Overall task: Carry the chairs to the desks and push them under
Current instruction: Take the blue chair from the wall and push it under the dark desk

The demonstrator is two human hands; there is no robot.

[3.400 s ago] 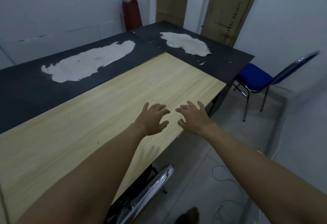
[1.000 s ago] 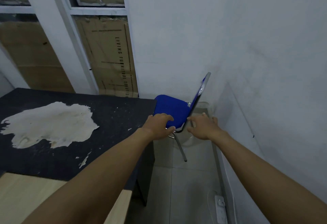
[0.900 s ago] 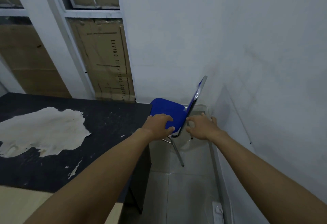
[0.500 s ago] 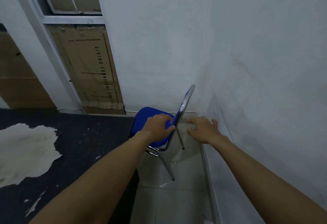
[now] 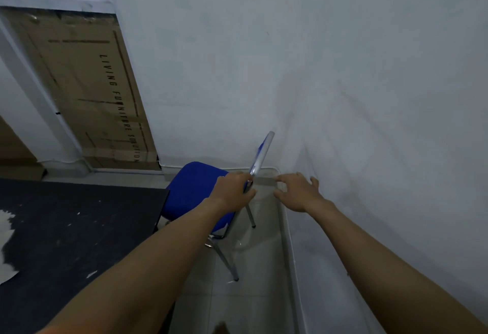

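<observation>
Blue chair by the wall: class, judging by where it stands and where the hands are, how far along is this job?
Done: nothing visible. In hand: the left hand reaches over the blue chair at its backrest frame; the right hand hovers open beside it. Left: grip it, carry it to the dark desk, push it under.

I have walked from the long wooden table to the room corner. My hands, which hovered over the wood before, are now at the blue chair (image 5: 195,191). My left hand (image 5: 232,188) moved from the seat toward 1 o'clock and now closes around the lower part of the chrome back frame. My right hand (image 5: 298,192) stays open with spread fingers, just beside the frame at 3 o'clock. The black desk (image 5: 79,228) slid toward 8 o'clock, and its pale patch is nearly out of view.
</observation>
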